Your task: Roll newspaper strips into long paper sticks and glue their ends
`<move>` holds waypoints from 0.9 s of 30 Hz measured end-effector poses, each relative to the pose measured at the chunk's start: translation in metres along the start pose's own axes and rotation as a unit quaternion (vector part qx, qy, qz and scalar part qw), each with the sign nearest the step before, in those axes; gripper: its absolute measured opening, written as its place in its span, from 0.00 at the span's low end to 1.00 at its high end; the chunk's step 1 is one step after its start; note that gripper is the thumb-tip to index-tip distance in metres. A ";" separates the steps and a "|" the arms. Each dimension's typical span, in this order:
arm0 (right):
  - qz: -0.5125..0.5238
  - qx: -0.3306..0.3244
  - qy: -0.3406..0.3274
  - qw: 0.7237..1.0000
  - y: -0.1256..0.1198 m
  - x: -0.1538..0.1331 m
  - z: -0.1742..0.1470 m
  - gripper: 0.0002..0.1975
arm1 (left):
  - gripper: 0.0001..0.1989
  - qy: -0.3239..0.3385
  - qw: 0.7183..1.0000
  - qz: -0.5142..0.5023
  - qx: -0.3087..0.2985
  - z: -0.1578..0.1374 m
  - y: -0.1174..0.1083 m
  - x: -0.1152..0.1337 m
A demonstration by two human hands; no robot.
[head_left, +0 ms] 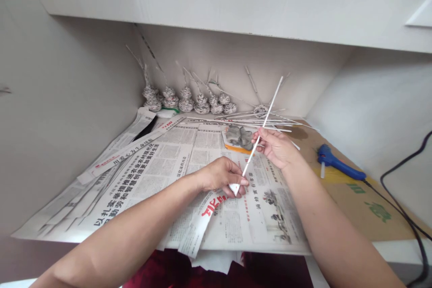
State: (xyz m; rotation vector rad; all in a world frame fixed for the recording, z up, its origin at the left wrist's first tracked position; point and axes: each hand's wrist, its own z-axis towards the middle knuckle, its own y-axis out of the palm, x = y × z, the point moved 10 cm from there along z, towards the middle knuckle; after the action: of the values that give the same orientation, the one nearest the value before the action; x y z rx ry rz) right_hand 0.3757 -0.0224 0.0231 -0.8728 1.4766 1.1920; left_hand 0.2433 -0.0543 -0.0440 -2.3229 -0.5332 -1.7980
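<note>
A thin white rolled paper tube point(272, 101) slants up and away from me over the newspaper. My left hand point(222, 174) pinches its lower end, where a loose newspaper strip point(198, 227) with red characters trails down toward the front edge. Higher up, about the tube's middle, the fingers of my right hand point(278, 147) are closed around it. Just behind my hands sits a grey, lumpy cloth-like item point(239, 136) on something with an orange edge.
Newspaper sheets point(148, 189) cover the surface, with cut strips point(131, 148) stacked left. Several woven paper gourds point(186, 99) line the back wall near loose paper sticks point(243, 122). A blue glue gun point(340, 165) with a black cord point(398, 204) lies on cardboard point(357, 207) at right.
</note>
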 end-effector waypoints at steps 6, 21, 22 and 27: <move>-0.026 -0.049 0.008 0.998 0.009 0.005 0.000 0.12 | 0.20 0.005 1.000 -0.012 0.008 -0.001 -0.002 0.001; 0.005 -0.034 -0.017 0.999 0.005 0.002 0.002 0.11 | 0.20 -0.012 1.000 -0.010 -0.022 -0.004 0.004 0.000; 0.001 -0.037 -0.017 0.999 0.006 0.002 0.002 0.12 | 0.20 -0.010 1.000 -0.012 -0.018 -0.004 0.003 0.000; -0.011 -0.069 0.001 0.998 0.012 0.007 0.001 0.11 | 0.20 -0.012 1.000 -0.008 -0.014 -0.003 0.003 0.000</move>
State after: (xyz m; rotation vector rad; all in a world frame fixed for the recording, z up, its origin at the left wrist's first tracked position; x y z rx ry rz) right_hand 0.3634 -0.0178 0.0195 -0.9818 1.3952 1.2886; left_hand 0.2418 -0.0578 -0.0433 -2.3683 -0.5348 -1.7973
